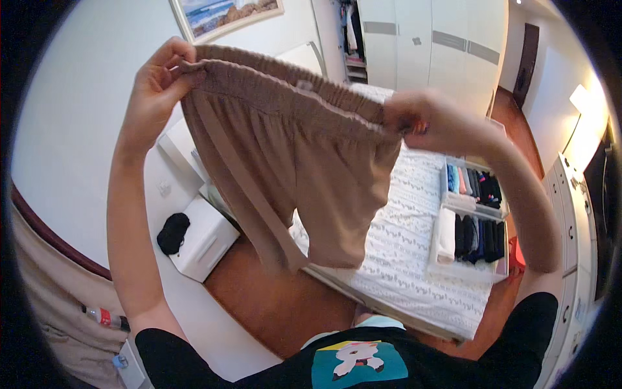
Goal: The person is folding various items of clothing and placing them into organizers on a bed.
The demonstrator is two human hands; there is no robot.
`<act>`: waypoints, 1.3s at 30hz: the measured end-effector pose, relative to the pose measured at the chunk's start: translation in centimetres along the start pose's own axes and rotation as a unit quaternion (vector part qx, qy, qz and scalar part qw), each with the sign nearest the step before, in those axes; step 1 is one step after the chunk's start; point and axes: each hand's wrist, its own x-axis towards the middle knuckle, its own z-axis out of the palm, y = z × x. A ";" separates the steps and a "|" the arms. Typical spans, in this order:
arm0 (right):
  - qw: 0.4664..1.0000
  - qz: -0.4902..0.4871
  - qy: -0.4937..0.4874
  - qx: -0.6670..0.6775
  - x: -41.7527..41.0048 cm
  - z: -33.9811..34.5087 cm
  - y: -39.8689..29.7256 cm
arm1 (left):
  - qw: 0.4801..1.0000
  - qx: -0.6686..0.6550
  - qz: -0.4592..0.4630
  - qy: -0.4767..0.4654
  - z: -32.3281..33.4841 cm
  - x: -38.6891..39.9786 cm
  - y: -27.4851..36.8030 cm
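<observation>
A pair of brown shorts [286, 141] with a gathered elastic waistband hangs in the air before me, its legs dangling downward. At the left end of the waistband my left hand [165, 82] pinches the fabric between thumb and fingers. My right hand [423, 119], a little blurred, grips the opposite end. Between the two hands the waistband is stretched out, slanting down to the right, and its opening shows a pale inner seam. The shorts cover part of the bed and the headboard area behind them.
Beyond the shorts is a bed [413, 189] with patterned white bedding. Two clear storage boxes of folded clothes, one far [474, 185] and one near [469, 238], sit on it. A white nightstand [209, 240] holds a black item [173, 233]. White wardrobes [413, 44] and a dresser [566, 233] stand around.
</observation>
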 end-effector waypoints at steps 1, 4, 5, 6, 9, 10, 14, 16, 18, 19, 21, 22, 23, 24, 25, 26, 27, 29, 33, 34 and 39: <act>1.000 -0.020 -0.013 0.014 0.3 0.4 1.1 | 1.000 -0.021 -0.002 -0.015 0.4 1.0 -0.5; 0.997 -0.009 -0.003 -0.082 1.4 -0.6 4.4 | 0.998 -0.034 -0.030 -0.036 1.4 2.8 -1.6; 0.992 0.061 -0.004 -0.109 1.7 -1.2 5.3 | 0.997 -0.034 -0.053 -0.042 1.7 3.4 -2.1; 0.989 0.063 0.052 -0.123 1.7 -2.1 6.0 | 0.997 -0.034 -0.054 -0.042 2.0 4.0 -2.7; 0.960 0.000 0.255 -0.114 1.9 -4.3 7.9 | 0.994 -0.086 -0.058 0.035 4.1 4.3 -4.8; 0.941 -0.059 0.313 -0.116 2.2 -4.1 8.5 | 0.991 -0.075 -0.070 0.089 5.2 4.2 -5.6; 0.908 0.057 0.409 0.068 2.0 -0.5 8.9 | 0.942 0.023 -0.029 0.333 11.8 1.9 -8.8; 0.850 0.031 0.512 0.122 1.9 2.4 8.0 | 0.907 -0.049 0.012 0.418 15.3 1.1 -10.1; 0.779 0.027 0.615 -0.119 1.5 4.7 6.2 | 0.845 0.039 0.151 0.511 18.3 1.3 -10.8; 0.731 -0.026 0.653 -0.196 1.9 5.6 5.5 | 0.807 -0.061 0.225 0.543 19.7 2.1 -11.0; 0.720 -0.224 0.655 -0.049 3.4 6.8 4.7 | 0.830 -0.210 0.220 0.468 22.2 3.6 -10.7; 0.737 -0.212 0.641 -0.042 4.9 7.3 4.9 | 0.859 -0.303 0.166 0.379 23.4 4.4 -10.2; 0.759 -0.196 0.619 -0.059 6.7 7.4 5.9 | 0.868 -0.394 0.101 0.286 24.5 5.4 -9.8; 0.779 -0.180 0.596 -0.076 8.5 7.5 7.0 | 0.855 -0.477 0.035 0.200 25.5 6.4 -9.6; 0.803 -0.101 0.577 -0.109 10.1 7.6 8.2 | 0.826 -0.547 -0.015 0.138 26.2 7.5 -9.6; 0.798 -0.084 0.588 -0.101 11.7 7.7 9.5 | 0.793 -0.600 -0.052 0.095 26.7 8.1 -9.8; 0.783 -0.060 0.614 -0.076 12.7 8.1 10.6 | 0.762 -0.639 -0.087 0.059 27.1 8.6 -10.2; 0.776 0.032 0.623 0.094 12.5 9.5 11.6 | 0.727 -0.675 -0.123 0.016 27.7 9.1 -11.6; 0.803 0.199 0.552 0.105 10.6 10.9 13.5 | 0.760 -0.647 0.028 -0.053 28.7 8.9 -15.4; 0.763 0.143 0.549 0.310 9.4 11.2 13.0 | 0.752 -0.655 0.032 -0.073 29.0 9.2 -16.4; 0.835 0.087 0.463 0.285 4.0 11.9 9.1 | 0.741 -0.668 0.019 -0.061 29.4 9.6 -19.3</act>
